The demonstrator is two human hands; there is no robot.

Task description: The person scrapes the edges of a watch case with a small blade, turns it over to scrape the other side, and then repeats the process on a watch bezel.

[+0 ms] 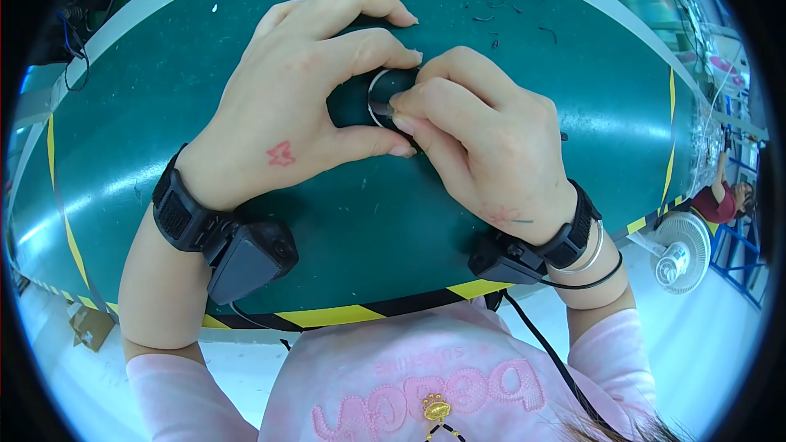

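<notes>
A round dark part (394, 82) with a thin pale rim lies on the green table mat, partly covered by my fingers. My left hand (303, 86) curves around it from the left, index fingertip at its far edge and thumb at its near edge, gripping it between them. The other left fingers are bent above the mat. From the right, my right hand (491, 139) closes in a pinch over the part. Between its fingertips shows a small flat, shiny piece (381, 109) resting against the part's face; its kind is unclear.
Several dark trimmings (487, 4) are scattered at the far side of the green table (344, 254). Yellow-black tape (327, 316) runs along its near edge. Both wrists wear black strapped devices (254, 258). A white fan (681, 254) and another person (720, 200) are at the right.
</notes>
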